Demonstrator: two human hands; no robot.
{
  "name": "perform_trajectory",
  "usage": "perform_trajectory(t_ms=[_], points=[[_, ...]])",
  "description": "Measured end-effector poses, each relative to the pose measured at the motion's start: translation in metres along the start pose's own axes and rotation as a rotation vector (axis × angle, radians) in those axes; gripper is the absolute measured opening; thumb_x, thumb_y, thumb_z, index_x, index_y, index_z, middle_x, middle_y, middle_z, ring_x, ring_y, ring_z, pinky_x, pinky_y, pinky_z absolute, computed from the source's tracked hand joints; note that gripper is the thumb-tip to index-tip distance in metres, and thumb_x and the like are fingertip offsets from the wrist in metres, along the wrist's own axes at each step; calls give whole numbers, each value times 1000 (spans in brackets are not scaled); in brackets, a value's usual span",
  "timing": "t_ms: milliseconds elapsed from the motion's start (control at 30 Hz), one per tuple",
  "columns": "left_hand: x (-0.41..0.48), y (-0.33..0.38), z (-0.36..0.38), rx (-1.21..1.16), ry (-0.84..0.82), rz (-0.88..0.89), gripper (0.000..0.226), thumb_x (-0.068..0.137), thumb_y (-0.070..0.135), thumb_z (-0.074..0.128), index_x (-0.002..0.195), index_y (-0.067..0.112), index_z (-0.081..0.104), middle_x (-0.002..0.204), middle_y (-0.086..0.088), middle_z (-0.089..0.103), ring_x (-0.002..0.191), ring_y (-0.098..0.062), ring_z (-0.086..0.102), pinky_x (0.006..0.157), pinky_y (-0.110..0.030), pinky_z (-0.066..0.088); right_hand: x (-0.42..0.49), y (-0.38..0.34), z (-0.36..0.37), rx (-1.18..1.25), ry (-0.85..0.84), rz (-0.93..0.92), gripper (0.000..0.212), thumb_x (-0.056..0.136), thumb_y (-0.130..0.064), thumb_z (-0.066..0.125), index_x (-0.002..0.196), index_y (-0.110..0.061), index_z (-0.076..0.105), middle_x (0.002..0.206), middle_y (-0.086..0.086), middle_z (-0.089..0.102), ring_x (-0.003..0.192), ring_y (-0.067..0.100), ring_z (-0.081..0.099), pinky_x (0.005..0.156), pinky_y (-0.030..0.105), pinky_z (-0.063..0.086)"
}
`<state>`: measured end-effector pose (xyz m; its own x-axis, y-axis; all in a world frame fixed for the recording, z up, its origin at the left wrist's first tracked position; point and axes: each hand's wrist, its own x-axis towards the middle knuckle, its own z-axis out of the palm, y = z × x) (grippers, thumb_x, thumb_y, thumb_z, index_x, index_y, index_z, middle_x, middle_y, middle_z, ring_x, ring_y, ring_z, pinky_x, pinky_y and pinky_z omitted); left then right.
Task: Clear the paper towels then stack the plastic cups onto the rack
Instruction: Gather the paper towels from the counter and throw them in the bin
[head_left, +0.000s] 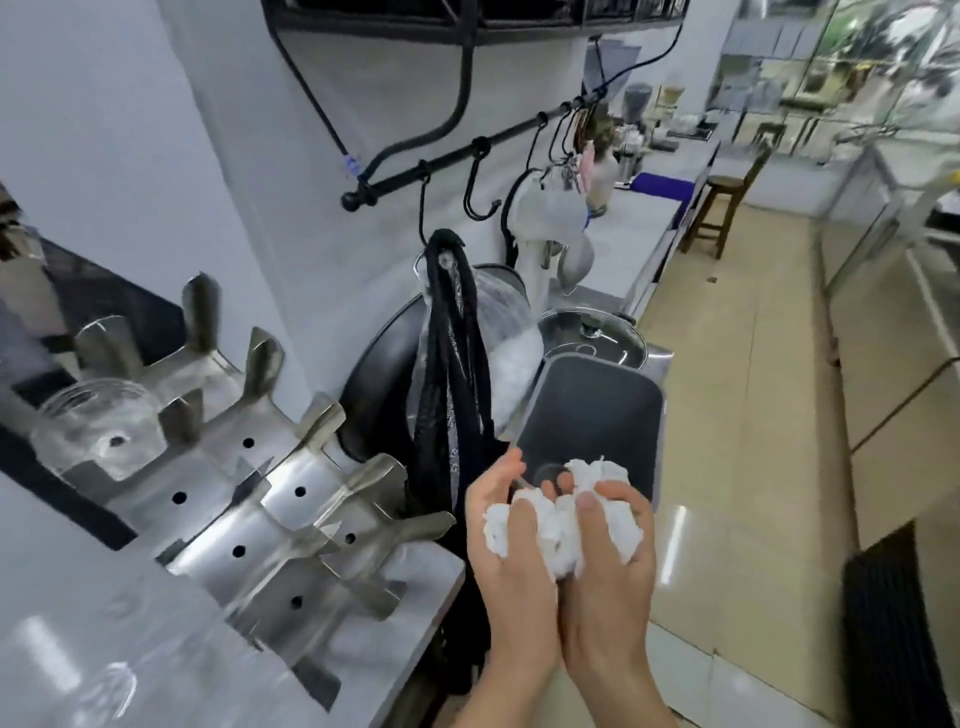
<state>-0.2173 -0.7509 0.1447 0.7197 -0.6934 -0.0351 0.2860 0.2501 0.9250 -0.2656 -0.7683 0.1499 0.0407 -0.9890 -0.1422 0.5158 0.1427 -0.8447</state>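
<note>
Crumpled white paper towels (558, 525) sit bunched between both hands just above the open dark grey bin (592, 415). Left hand (511, 561) and right hand (613, 561) curl their fingers tight around the wad. At left, a clear plastic cup (96, 428) sits upside down on the steel peg rack (270, 499).

Bright, even light — wide-angle bending, blurred edges, floor glare.
</note>
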Motion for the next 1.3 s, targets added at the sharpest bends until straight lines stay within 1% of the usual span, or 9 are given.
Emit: perform_trajectory(t_ms=[167,300,400,467,700,867,1000,1133,1300], points=[[-10,-4,-3,-78,-223,-330,53,88,67,57,116,26,75,121,-6,76,118,-23,70,105,-43,51,12,9,-7,-350,-17,-166,7,90,-26,65,96,-25,60,108,13,66,102,35,65,85,52,56],[-10,-19,-3,86,-56,-238,6,100,28,62,100,30,67,99,2,76,94,-13,73,79,-29,58,23,9,-13,-207,-198,128,5,95,-22,57,99,-22,61,96,16,69,86,27,68,72,41,57],[-2,-33,-8,51,69,-262,10,86,23,68,91,27,60,90,-7,68,81,-20,66,72,-36,55,35,12,-30,38,-231,372,19,92,-34,58,108,-25,65,104,7,70,98,23,69,84,39,53],[4,-36,-10,73,75,-265,12,78,21,64,87,27,58,89,-7,62,80,-21,61,71,-39,52,48,6,-41,72,-148,377,35,86,-46,64,116,-28,61,115,4,69,106,22,69,88,41,55],[43,-14,1,4,-51,-201,26,87,-9,47,83,15,55,79,-17,49,56,-20,48,45,-24,38,101,-52,-68,127,-126,278,17,93,-6,52,82,-17,61,104,10,60,78,19,56,43,16,40],[84,14,57,-63,-72,-55,9,98,16,61,91,22,60,81,-3,57,67,-17,56,45,-22,48,140,-97,-42,-27,-295,233,13,91,-10,53,89,-16,64,91,7,64,72,19,57,46,19,40],[96,-5,99,-40,-169,-157,47,95,58,51,105,13,57,95,-15,63,95,-30,63,81,-44,54,145,-71,-10,-6,-222,171,9,89,-11,54,93,-16,62,81,6,62,67,19,60,47,22,44],[82,-44,104,121,-248,-120,12,106,33,47,118,30,45,117,-4,60,105,-18,61,85,-32,54,143,-52,2,-117,-184,40,16,86,-16,55,95,-22,66,86,2,71,73,14,70,55,22,52],[114,-50,84,614,-250,96,23,97,12,52,114,27,55,123,-6,44,91,-20,56,72,-31,49,181,-48,-26,-631,-266,-72,14,88,-22,60,100,-19,67,113,12,70,106,28,67,89,39,53]])
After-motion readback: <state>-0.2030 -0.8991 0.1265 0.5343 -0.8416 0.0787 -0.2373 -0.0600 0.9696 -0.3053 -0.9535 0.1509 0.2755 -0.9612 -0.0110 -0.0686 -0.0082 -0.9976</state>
